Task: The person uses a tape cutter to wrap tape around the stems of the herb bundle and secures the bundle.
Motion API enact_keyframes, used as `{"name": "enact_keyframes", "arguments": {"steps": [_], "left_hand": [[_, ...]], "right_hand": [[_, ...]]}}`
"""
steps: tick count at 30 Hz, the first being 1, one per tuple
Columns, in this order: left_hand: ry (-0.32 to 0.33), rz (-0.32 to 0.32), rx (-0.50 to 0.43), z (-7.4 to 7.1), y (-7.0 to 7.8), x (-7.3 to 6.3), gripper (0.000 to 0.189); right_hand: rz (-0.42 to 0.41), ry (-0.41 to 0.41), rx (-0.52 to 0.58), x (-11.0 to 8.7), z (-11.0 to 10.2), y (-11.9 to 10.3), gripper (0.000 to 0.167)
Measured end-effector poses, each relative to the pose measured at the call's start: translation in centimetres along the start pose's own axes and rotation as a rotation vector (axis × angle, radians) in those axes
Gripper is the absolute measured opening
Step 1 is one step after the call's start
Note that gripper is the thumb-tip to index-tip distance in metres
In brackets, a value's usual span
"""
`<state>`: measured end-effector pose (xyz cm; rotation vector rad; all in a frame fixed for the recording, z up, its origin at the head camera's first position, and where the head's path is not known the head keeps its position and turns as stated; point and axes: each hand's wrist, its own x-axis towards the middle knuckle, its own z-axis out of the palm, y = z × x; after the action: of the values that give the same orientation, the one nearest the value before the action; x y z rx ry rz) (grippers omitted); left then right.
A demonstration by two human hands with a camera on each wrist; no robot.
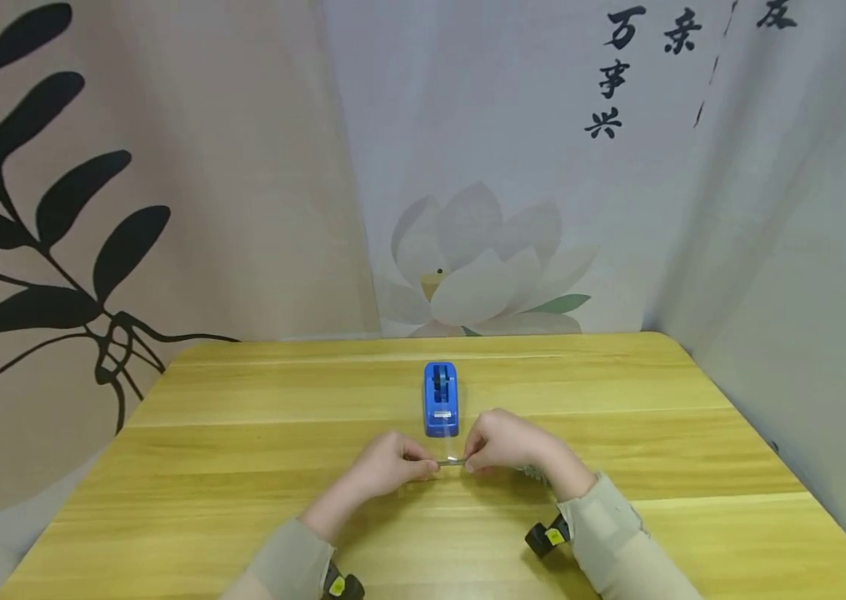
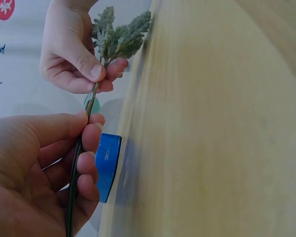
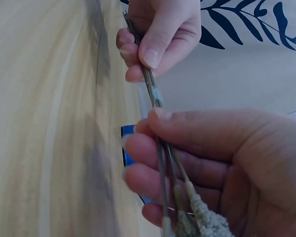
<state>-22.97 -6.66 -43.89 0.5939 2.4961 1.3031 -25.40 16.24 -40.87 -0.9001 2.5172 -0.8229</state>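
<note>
A small bundle of thin flower stems [image 1: 451, 462] spans the gap between both hands, over the table. My left hand [image 1: 385, 467] pinches the stems on the side of their bare ends. Nearer the pale green flower heads [image 2: 119, 37], my right hand [image 1: 508, 442] grips the same bundle between thumb and fingers. Clear tape [image 3: 157, 94] lies on the stems between the two hands. From there a strip appears to run back to the blue tape dispenser [image 1: 441, 423], which stands just beyond the hands. The flower heads hang below the right palm in the right wrist view, partly cut off.
The wooden table [image 1: 242, 417] reaches back to a printed curtain [image 1: 257, 167]. Another curtain [image 1: 805, 250] hangs along the right side. Each sleeve carries a dark wrist device [image 1: 546, 536].
</note>
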Motion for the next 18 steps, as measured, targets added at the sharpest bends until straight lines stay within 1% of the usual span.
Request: {"name": "enact_keyframes", "arguments": {"steps": [3, 8, 14, 18], "left_hand": [[-0.002, -0.003, -0.011, 0.0, 0.1, 0.0, 0.013], [-0.006, -0.002, -0.014, -0.1, 0.1, 0.4, 0.012], [-0.012, -0.014, -0.022, -0.2, 0.3, 1.0, 0.01], [-0.002, 0.002, -0.012, -0.2, 0.4, 1.1, 0.009]], "right_hand": [[-0.002, 0.021, -0.016, -0.2, 0.0, -0.1, 0.008], [0.003, 0.052, -0.013, -0.5, -0.1, -0.3, 0.007], [-0.003, 0.084, -0.01, -0.4, -0.1, 0.0, 0.006], [-0.001, 0.089, 0.018, -0.4, -0.1, 0.3, 0.004]]}}
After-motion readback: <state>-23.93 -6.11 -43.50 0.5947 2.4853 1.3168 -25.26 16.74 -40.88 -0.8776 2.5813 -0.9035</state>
